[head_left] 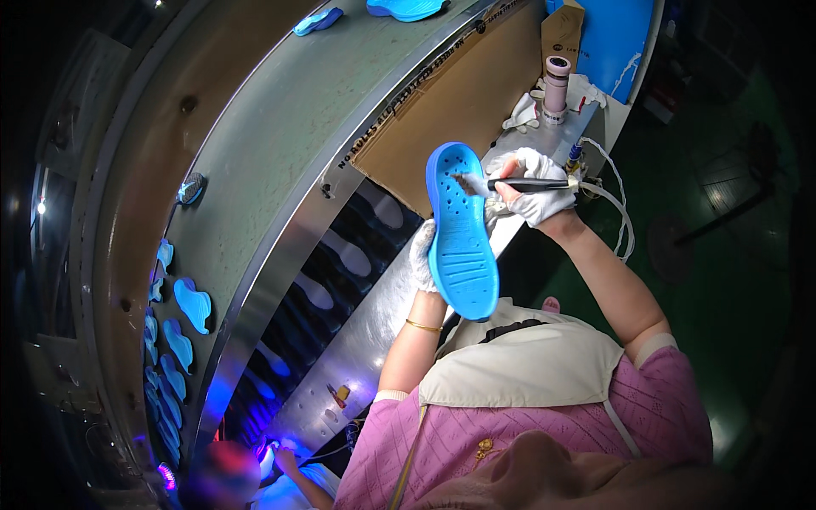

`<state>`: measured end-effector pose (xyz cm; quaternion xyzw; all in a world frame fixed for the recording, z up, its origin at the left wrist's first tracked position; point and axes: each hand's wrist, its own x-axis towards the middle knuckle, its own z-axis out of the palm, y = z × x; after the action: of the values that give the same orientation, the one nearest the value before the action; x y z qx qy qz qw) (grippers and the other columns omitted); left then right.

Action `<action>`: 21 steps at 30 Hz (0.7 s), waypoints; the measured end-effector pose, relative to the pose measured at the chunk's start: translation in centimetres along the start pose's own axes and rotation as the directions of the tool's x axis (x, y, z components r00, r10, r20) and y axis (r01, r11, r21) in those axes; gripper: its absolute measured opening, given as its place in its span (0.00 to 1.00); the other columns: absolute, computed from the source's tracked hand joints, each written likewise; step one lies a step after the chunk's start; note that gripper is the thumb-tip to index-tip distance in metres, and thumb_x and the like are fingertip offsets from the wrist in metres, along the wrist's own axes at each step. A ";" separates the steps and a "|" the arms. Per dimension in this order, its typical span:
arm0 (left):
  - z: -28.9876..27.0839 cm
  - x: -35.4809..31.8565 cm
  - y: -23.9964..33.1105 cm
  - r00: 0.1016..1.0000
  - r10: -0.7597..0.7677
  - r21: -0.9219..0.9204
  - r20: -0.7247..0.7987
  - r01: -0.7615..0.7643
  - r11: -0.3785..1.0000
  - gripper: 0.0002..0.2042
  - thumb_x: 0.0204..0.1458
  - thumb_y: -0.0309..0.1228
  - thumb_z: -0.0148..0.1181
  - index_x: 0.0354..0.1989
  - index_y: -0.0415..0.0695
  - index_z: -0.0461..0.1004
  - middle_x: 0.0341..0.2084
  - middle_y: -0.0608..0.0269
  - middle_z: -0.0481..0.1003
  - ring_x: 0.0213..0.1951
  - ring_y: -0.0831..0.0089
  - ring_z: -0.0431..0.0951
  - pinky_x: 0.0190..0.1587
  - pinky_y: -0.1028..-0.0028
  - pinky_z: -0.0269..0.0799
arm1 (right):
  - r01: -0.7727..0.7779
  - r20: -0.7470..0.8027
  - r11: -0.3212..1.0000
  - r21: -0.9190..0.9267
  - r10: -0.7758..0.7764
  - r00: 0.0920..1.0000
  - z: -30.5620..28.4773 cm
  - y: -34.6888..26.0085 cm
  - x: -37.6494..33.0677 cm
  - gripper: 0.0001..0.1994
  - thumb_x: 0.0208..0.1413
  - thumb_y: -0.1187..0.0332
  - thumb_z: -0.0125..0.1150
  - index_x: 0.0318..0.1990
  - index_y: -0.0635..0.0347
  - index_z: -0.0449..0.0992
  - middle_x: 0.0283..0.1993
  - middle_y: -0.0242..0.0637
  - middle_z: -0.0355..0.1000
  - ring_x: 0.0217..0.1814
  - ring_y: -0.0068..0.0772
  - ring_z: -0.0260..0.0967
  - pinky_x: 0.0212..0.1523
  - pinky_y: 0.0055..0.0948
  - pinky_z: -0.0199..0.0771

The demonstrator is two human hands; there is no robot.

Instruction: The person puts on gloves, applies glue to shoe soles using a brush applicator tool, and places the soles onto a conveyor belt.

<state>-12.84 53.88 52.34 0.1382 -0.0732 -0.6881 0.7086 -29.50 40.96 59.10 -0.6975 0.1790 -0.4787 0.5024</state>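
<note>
A bright blue shoe sole [466, 255] stands tilted up in front of me, its hollow inner side with holes at one end and ribs at the other. My left hand [422, 257], in a white glove, grips its left edge; part of the fingers is hidden behind it. In my right hand [537, 197], also in a white glove with some fingertips bare, is a brush [529, 184] with a black handle. Its bristle end lies over the holed part of the sole; whether the bristles touch is hard to tell.
A conveyor belt [280, 144] curves past on the left, carrying several blue soles [192, 304]. Cardboard [450, 110] leans along its edge. On the metal ledge [357, 361] stand a pink bottle [556, 85] and a loose glove [523, 112]. Another person [297, 476] sits at lower left.
</note>
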 end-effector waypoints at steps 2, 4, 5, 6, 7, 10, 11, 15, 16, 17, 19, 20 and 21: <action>-0.1 0.5 -0.9 1.000 0.017 0.056 0.019 -0.018 0.998 0.31 0.53 0.48 0.53 0.59 0.38 0.62 0.52 0.44 0.70 0.49 0.49 0.74 0.54 0.53 0.69 | 0.043 -0.041 0.999 -0.004 -0.043 0.998 0.4 -0.2 0.4 0.06 0.47 0.76 0.63 0.31 0.63 0.71 0.28 0.33 0.72 0.30 0.20 0.71 0.33 0.21 0.73; 0.7 1.2 -1.7 0.999 0.038 0.141 -0.004 -0.037 0.989 0.29 0.55 0.50 0.52 0.57 0.40 0.65 0.48 0.47 0.72 0.45 0.54 0.76 0.50 0.56 0.73 | 0.071 -0.081 0.997 0.016 -0.069 0.994 0.8 -0.1 0.5 0.07 0.47 0.77 0.63 0.32 0.63 0.71 0.30 0.34 0.73 0.31 0.20 0.71 0.34 0.21 0.73; 1.7 1.5 -2.2 0.999 0.033 0.200 0.006 -0.034 0.979 0.28 0.55 0.50 0.53 0.56 0.40 0.66 0.47 0.50 0.73 0.43 0.58 0.77 0.48 0.59 0.76 | 0.148 -0.108 0.989 -0.017 -0.149 0.983 1.2 0.3 0.6 0.08 0.44 0.76 0.65 0.31 0.61 0.71 0.29 0.35 0.71 0.29 0.25 0.71 0.33 0.23 0.73; 2.0 1.7 -2.5 1.000 0.022 0.218 0.005 -0.023 0.976 0.30 0.54 0.54 0.53 0.55 0.40 0.66 0.44 0.53 0.74 0.41 0.60 0.78 0.46 0.60 0.77 | 0.340 -0.007 0.910 -0.240 -0.351 0.936 0.7 0.1 0.3 0.08 0.42 0.76 0.65 0.31 0.60 0.72 0.28 0.36 0.70 0.28 0.28 0.71 0.32 0.24 0.72; 0.6 1.7 -2.2 0.985 0.143 0.297 -0.099 -0.108 0.949 0.32 0.54 0.56 0.51 0.57 0.41 0.64 0.46 0.53 0.73 0.42 0.62 0.77 0.47 0.62 0.76 | 0.528 0.148 0.751 -0.397 -0.516 0.844 1.3 -1.1 0.2 0.09 0.41 0.76 0.65 0.30 0.59 0.72 0.27 0.36 0.69 0.27 0.32 0.71 0.30 0.26 0.71; 3.9 1.5 -2.9 0.969 0.197 0.241 -0.148 -0.158 0.958 0.33 0.55 0.59 0.46 0.59 0.43 0.60 0.48 0.54 0.71 0.44 0.65 0.75 0.49 0.66 0.74 | 0.382 0.154 0.883 -0.274 -0.352 0.923 1.6 -2.1 -1.1 0.08 0.40 0.75 0.64 0.29 0.57 0.71 0.26 0.37 0.68 0.27 0.38 0.69 0.29 0.28 0.69; 3.0 1.4 -2.5 0.976 0.191 0.273 -0.105 -0.156 0.949 0.34 0.55 0.59 0.45 0.59 0.43 0.60 0.49 0.55 0.71 0.45 0.65 0.75 0.50 0.66 0.74 | 0.362 0.149 0.896 -0.256 -0.333 0.931 1.3 -2.3 -1.2 0.08 0.41 0.75 0.63 0.29 0.58 0.70 0.26 0.38 0.68 0.27 0.39 0.70 0.30 0.28 0.70; 3.6 1.9 -2.4 0.959 0.246 0.365 -0.145 -0.179 0.913 0.35 0.55 0.61 0.44 0.59 0.42 0.61 0.49 0.54 0.71 0.47 0.62 0.74 0.52 0.64 0.71 | 0.373 0.194 0.863 -0.340 -0.324 0.926 1.1 -1.2 -1.4 0.10 0.40 0.74 0.62 0.33 0.58 0.70 0.31 0.39 0.69 0.33 0.41 0.70 0.33 0.32 0.71; 1.9 2.3 -1.8 0.973 0.214 0.359 -0.091 -0.169 0.918 0.36 0.55 0.61 0.44 0.59 0.41 0.61 0.50 0.54 0.71 0.48 0.62 0.73 0.53 0.64 0.70 | 0.354 0.263 0.872 -0.339 -0.273 0.925 1.4 -1.9 -1.9 0.11 0.40 0.74 0.62 0.33 0.57 0.70 0.31 0.39 0.68 0.33 0.42 0.70 0.33 0.33 0.71; 1.5 2.4 -1.2 0.982 0.186 0.353 -0.036 -0.161 0.922 0.36 0.55 0.62 0.43 0.60 0.41 0.60 0.50 0.53 0.71 0.49 0.61 0.73 0.54 0.63 0.69 | 0.399 0.253 0.871 -0.287 -0.332 0.909 1.9 -1.7 -2.6 0.11 0.40 0.74 0.61 0.34 0.56 0.71 0.31 0.39 0.68 0.33 0.41 0.70 0.34 0.33 0.71; 2.6 1.9 -1.5 0.955 0.278 0.309 -0.108 -0.233 0.922 0.37 0.54 0.61 0.45 0.60 0.40 0.60 0.49 0.51 0.71 0.43 0.63 0.74 0.50 0.66 0.72 | 0.352 0.330 0.899 -0.261 -0.260 0.907 2.2 -1.2 -3.3 0.12 0.39 0.74 0.62 0.34 0.55 0.71 0.31 0.39 0.68 0.33 0.41 0.70 0.34 0.33 0.71; 2.3 1.9 -1.2 0.958 0.270 0.292 -0.097 -0.232 0.928 0.36 0.54 0.61 0.45 0.60 0.41 0.60 0.50 0.50 0.71 0.44 0.62 0.74 0.51 0.64 0.71 | 0.283 0.301 0.922 -0.263 -0.200 0.932 2.0 -1.2 -3.4 0.12 0.39 0.74 0.62 0.35 0.56 0.71 0.31 0.39 0.68 0.33 0.41 0.70 0.34 0.32 0.71; 1.8 1.9 -0.9 0.961 0.264 0.274 -0.086 -0.231 0.933 0.36 0.54 0.61 0.45 0.61 0.42 0.59 0.51 0.50 0.70 0.45 0.60 0.74 0.52 0.63 0.71 | 0.212 0.273 0.941 -0.263 -0.138 0.952 1.7 -1.2 -3.4 0.12 0.39 0.75 0.62 0.35 0.56 0.71 0.31 0.39 0.68 0.33 0.41 0.70 0.34 0.31 0.71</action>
<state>-14.15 51.81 53.62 0.2619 -0.1368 -0.5678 0.7683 -29.92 44.87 58.46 -0.8313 0.1188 -0.3986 0.3687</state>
